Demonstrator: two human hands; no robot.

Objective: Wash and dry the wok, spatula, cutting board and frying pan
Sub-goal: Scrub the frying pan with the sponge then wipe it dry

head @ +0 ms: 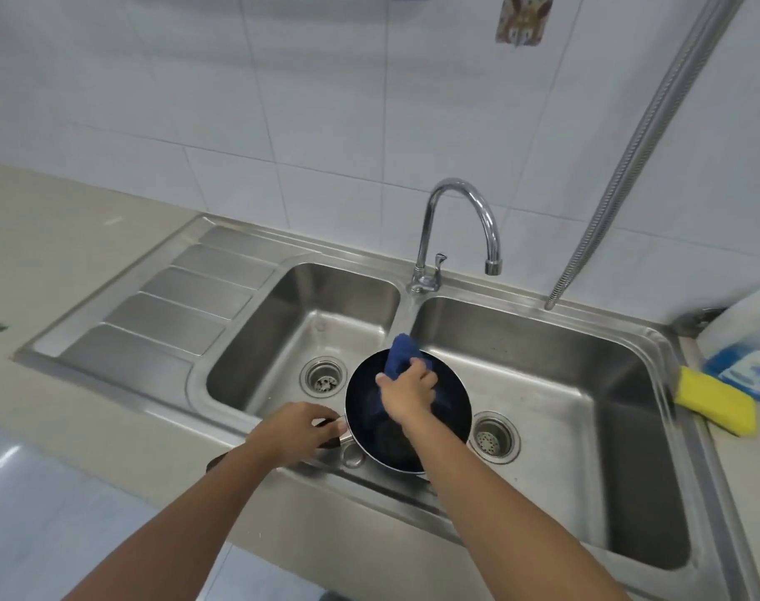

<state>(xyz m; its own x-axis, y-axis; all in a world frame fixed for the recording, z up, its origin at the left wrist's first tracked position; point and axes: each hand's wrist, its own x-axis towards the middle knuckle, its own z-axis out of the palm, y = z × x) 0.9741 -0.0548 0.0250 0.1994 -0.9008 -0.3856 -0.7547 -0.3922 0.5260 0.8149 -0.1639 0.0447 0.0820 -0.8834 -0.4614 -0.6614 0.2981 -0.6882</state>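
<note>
The pan [367, 407]: round, dark inside, shiny steel rim, tilted w/ its inside facing up. It's held in front of the tap [425, 240], over the divider btwn the 2 basins of the sink [543, 340]. L hand [295, 431] fingers curl round the handle at the pan's left edge. R hand [410, 386] fingers are clamped on a blue cloth [402, 351], bunched against the pan's far inner side. Ribbed drainboard [174, 305] left of tap, beige counter [66, 253] beyond. Yellow sponge [716, 401] far right of tap, by a blue-labelled bottle [751, 336]. White tiled wall [239, 101] behind tap; metal hose [655, 123] hangs right of it.
</note>
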